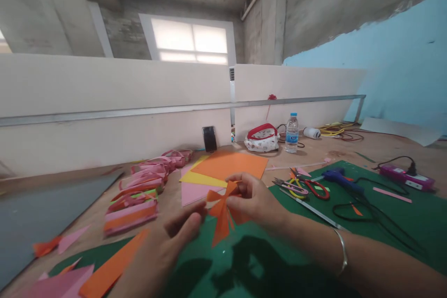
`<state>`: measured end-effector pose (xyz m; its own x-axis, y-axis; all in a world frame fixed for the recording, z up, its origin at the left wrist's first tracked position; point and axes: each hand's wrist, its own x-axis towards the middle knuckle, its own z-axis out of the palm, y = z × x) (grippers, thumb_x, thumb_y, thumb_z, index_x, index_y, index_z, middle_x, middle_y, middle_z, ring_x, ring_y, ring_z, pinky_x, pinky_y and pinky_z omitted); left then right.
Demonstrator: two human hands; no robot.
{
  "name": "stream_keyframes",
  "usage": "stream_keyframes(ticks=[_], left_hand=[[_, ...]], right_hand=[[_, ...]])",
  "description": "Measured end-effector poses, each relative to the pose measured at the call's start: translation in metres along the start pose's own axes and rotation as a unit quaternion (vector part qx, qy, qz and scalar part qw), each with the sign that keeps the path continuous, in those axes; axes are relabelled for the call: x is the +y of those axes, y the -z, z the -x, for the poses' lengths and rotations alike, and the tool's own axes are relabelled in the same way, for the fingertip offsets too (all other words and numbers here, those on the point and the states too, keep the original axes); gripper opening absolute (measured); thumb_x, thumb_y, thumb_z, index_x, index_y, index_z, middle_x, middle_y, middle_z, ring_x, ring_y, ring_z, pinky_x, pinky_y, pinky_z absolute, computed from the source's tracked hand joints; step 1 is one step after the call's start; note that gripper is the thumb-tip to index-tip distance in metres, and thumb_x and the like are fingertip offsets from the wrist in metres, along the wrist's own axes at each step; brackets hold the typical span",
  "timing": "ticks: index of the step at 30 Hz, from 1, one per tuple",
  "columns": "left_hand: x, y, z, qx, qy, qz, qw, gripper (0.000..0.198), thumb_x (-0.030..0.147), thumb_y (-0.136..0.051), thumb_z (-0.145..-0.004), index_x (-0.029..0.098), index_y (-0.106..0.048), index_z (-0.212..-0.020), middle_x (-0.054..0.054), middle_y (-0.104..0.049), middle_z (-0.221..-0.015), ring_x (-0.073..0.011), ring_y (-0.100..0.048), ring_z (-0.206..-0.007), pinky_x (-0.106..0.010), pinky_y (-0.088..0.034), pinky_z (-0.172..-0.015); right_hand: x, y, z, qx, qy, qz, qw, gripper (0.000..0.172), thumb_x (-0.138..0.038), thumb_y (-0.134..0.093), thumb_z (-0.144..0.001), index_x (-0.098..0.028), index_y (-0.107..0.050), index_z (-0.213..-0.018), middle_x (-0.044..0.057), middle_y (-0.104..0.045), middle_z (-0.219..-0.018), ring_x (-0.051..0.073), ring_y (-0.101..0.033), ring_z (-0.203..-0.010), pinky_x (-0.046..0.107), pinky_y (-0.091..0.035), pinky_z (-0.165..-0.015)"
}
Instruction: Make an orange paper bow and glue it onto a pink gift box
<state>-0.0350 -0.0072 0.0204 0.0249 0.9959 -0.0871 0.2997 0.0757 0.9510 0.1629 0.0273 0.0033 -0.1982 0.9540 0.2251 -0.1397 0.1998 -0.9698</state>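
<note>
An orange bow-shaped piece (223, 212), apparently paper or felt, is pinched between the thumb and fingers of my right hand (254, 198). Its cut strips fan out over the green cutting mat (209, 274). My left hand (174, 237) is close to the bow's left edge, its fingers bent and a gap showing between thumb and forefinger; it is slightly blurred and appears to hold nothing. Behind the bow lie orange (233, 163), yellow (199, 175) and pink sheets (193, 194), partly overlapping. An orange strip (111, 265) lies beside my left forearm.
Pink and orange bundles (139, 200) line the left. Scissors (317, 189), a metal ruler (314, 209) and a blue glue gun (342, 179) with a looping cord lie right. Behind stand a phone (209, 138), a pouch (262, 139) and a water bottle (292, 135).
</note>
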Motion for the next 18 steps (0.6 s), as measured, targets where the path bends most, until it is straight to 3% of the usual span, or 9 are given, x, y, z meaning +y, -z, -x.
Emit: stream_keyframes(ticks=[2,4,8,10,11,13,15,17,18], left_hand=[[-0.005,-0.025,0.0,-0.042,-0.003,0.06,0.997,0.046,0.057,-0.065,-0.069,0.026,-0.068,-0.103,-0.002,-0.071,-0.106,-0.0278,-0.06,-0.107,-0.035,-0.048,-0.087],[-0.013,-0.036,-0.003,-0.053,-0.002,0.106,0.993,0.045,0.055,-0.069,-0.064,0.025,-0.069,-0.098,-0.002,-0.073,-0.097,-0.0281,-0.063,-0.099,-0.034,-0.051,-0.079],[-0.023,-0.034,-0.009,-0.049,0.024,0.154,0.987,0.039,0.05,-0.074,-0.058,0.023,-0.071,-0.086,-0.002,-0.072,-0.077,-0.0249,-0.066,-0.078,-0.032,-0.052,-0.067],[-0.023,-0.03,-0.009,-0.04,0.044,0.182,0.981,0.038,0.048,-0.075,-0.058,0.021,-0.071,-0.085,-0.003,-0.07,-0.072,-0.0229,-0.065,-0.072,-0.032,-0.051,-0.065],[-0.022,-0.029,-0.009,-0.039,0.05,0.197,0.978,0.038,0.047,-0.075,-0.059,0.02,-0.07,-0.086,-0.003,-0.07,-0.071,-0.0221,-0.065,-0.071,-0.032,-0.051,-0.065],[-0.02,-0.026,-0.006,-0.041,0.052,0.219,0.973,0.037,0.044,-0.074,-0.062,0.018,-0.068,-0.087,-0.004,-0.069,-0.071,-0.0198,-0.064,-0.068,-0.03,-0.049,-0.065],[-0.019,-0.025,-0.004,-0.044,0.041,0.228,0.972,0.035,0.041,-0.072,-0.066,0.016,-0.067,-0.09,-0.003,-0.067,-0.072,-0.0171,-0.062,-0.069,-0.028,-0.047,-0.066],[-0.019,-0.023,-0.003,-0.039,0.036,0.225,0.973,0.035,0.039,-0.071,-0.067,0.015,-0.066,-0.092,-0.003,-0.067,-0.077,-0.0154,-0.06,-0.072,-0.026,-0.045,-0.066],[-0.019,-0.023,-0.004,-0.036,0.036,0.222,0.974,0.037,0.04,-0.071,-0.067,0.015,-0.065,-0.094,-0.003,-0.066,-0.081,-0.0152,-0.06,-0.074,-0.026,-0.044,-0.067]], right_hand=[[0.003,-0.005,0.006,-0.042,-0.004,0.017,0.999,0.039,-0.015,-0.066,-0.065,-0.017,-0.053,-0.102,-0.002,-0.062,-0.076,0.013,-0.058,-0.069,0.026,-0.044,-0.066],[0.007,-0.008,0.008,-0.07,-0.005,0.031,0.997,0.039,-0.016,-0.064,-0.068,-0.016,-0.051,-0.105,-0.001,-0.063,-0.08,0.013,-0.059,-0.071,0.027,-0.044,-0.067],[0.01,-0.006,0.009,-0.079,-0.001,0.083,0.993,0.037,-0.021,-0.064,-0.074,-0.016,-0.049,-0.108,0.0,-0.061,-0.079,0.014,-0.059,-0.071,0.027,-0.045,-0.067],[0.01,-0.003,0.011,-0.062,0.057,0.16,0.983,0.036,-0.026,-0.06,-0.081,-0.017,-0.048,-0.114,0.004,-0.064,-0.088,0.016,-0.061,-0.079,0.03,-0.047,-0.071],[0.009,-0.001,0.012,-0.05,0.12,0.216,0.968,0.036,-0.026,-0.058,-0.083,-0.018,-0.047,-0.117,0.006,-0.064,-0.096,0.017,-0.061,-0.086,0.032,-0.047,-0.076],[0.006,0.002,0.016,-0.033,0.289,0.348,0.891,0.034,-0.02,-0.054,-0.085,-0.02,-0.049,-0.118,0.011,-0.061,-0.111,0.02,-0.057,-0.099,0.036,-0.045,-0.084],[0.004,0.002,0.021,-0.052,0.441,0.462,0.768,0.031,-0.015,-0.055,-0.082,-0.021,-0.055,-0.111,0.012,-0.058,-0.117,0.023,-0.053,-0.106,0.039,-0.042,-0.088],[0.005,-0.001,0.023,-0.075,0.528,0.521,0.666,0.026,-0.013,-0.056,-0.079,-0.021,-0.06,-0.104,0.011,-0.059,-0.116,0.023,-0.052,-0.108,0.04,-0.041,-0.09],[0.006,-0.003,0.023,-0.071,0.557,0.532,0.634,0.023,-0.013,-0.057,-0.079,-0.02,-0.061,-0.1,0.01,-0.061,-0.113,0.023,-0.052,-0.107,0.04,-0.04,-0.091]])
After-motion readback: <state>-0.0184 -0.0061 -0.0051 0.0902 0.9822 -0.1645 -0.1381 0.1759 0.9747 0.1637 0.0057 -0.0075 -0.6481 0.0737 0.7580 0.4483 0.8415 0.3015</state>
